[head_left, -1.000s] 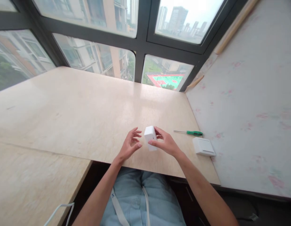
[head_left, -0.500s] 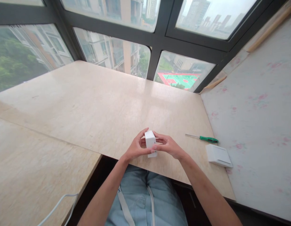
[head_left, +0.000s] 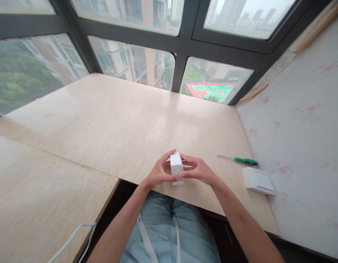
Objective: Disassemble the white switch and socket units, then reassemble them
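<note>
A small white plastic box (head_left: 176,163) stands on edge near the ledge's front, with small dark openings on its right side. My left hand (head_left: 158,173) grips it from the left, thumb low and fingers reaching round the far side. From the right, my right hand (head_left: 198,171) closes on the same box, its thumb at the lower near edge. Some fingertips are hidden behind the box. Whether its bottom touches the ledge I cannot tell.
Right of my hands lies a screwdriver (head_left: 245,161) with a green handle. A white wall switch on its box (head_left: 258,180) sits beside the papered wall (head_left: 303,157). A white cable (head_left: 73,233) crosses the lower left ledge. Windows (head_left: 130,62) border the far side.
The whole view has shifted slightly, so the ledge and the things on it appear a little further right. Both hands keep their hold on the white box, with barely any finger movement.
</note>
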Tool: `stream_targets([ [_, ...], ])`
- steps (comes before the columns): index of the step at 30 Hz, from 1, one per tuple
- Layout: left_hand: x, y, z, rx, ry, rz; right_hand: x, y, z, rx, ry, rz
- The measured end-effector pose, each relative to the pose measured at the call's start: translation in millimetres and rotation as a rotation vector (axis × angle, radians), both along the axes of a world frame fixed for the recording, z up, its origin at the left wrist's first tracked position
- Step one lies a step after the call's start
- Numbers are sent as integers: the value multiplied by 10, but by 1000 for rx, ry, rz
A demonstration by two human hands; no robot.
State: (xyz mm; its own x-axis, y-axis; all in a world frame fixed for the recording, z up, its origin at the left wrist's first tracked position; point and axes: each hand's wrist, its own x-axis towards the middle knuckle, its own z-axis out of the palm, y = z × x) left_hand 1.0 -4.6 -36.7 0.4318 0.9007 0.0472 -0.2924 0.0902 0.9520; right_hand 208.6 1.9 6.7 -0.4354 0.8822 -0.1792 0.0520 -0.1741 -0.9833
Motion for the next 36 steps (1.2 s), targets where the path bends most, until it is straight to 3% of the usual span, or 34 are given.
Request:
stream_targets([
  [6, 13, -24, -22, 45, 40, 33, -29, -100, 10, -10, 15, -12],
  [12, 20, -41, -69, 120, 88, 58, 95, -197, -199, 165, -74, -107],
  [18, 9, -50, -65, 191, 65, -24, 124, -181, -274, 302, -26, 39],
  [28, 20, -43, -154, 169, 43, -48, 112, -180, -162, 521, -124, 124],
  [36, 47, -31, -64, 277, 37, -26, -8, -245, -7, 686, -362, 116],
])
